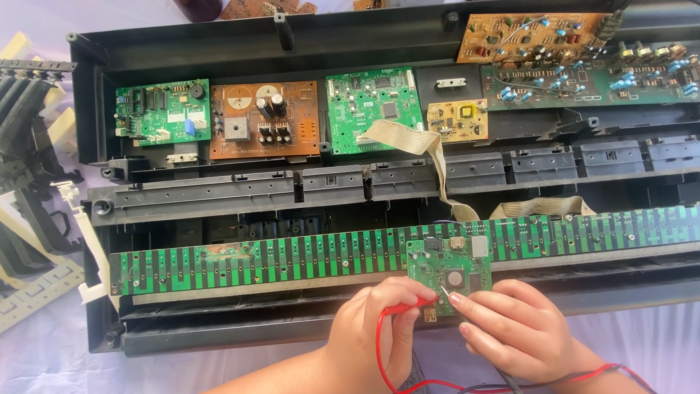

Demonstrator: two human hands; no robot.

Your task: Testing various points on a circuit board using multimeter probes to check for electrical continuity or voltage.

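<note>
Head view: both hands' fingers grip test probes on small green board, over pale cloth.

No packages, signs or screens anywhere in this view. Closest to a label is a small white rectangular tag, sitting on a dark plate in the open case between the green square board and the long green board at the right. And on the small green board under the hands, a pale round sticker marks the middle. Nothing else qualifies.
</note>
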